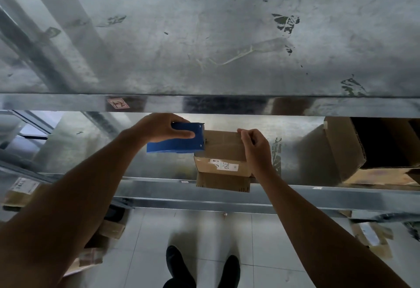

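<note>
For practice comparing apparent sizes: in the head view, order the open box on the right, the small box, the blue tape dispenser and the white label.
1. open box, cut off by frame
2. small box
3. blue tape dispenser
4. white label

Plain blue plastic tape dispenser [176, 138], brown cardboard box [223, 151] with white printed label [225, 164], grey scuffed galvanised metal shelf [204, 37], pale grey tiled floor [204, 231], black shoes [179, 265]
</note>
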Tool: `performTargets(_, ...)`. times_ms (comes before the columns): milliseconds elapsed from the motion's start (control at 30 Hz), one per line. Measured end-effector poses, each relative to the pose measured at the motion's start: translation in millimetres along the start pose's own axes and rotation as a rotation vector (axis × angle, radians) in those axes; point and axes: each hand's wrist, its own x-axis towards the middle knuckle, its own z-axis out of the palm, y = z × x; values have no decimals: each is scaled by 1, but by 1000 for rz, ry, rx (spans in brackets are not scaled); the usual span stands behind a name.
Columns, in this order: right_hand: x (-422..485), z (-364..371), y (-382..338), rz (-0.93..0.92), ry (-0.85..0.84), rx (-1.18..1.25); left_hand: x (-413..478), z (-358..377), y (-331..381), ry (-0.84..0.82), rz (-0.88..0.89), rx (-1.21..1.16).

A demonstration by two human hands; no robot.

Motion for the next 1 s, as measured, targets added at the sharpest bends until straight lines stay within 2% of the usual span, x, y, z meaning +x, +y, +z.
performTargets(100, 0, 3, 4, -190, 115, -143, 9, -4, 7, -51, -32, 69)
performTargets(300, -13, 4, 0, -425, 280, -374, 17, 0, 3, -100, -15, 76)
performTargets(467, -19, 5, -7, -285, 290, -434, 22, 2, 9, -119, -57, 109)
performTargets(567, -15, 6, -12, -149, 234, -431, 21, 0, 13, -120, -59, 102)
performTargets(700, -11, -3, -12, -93, 118, -375, 22, 0, 11, -126, -23, 35)
performTargets(833, -13, -14, -16, -77, 12, -350, 24, 9, 15, 91, 0, 109)
performTargets(933, -16, -22, -20, -39, -40, -332, 16, 14, 18, 270, -70, 144)
performTargets(1000, -16, -26, -21, -12, -40, -282, 12, 20, 22, 419, 47, 187)
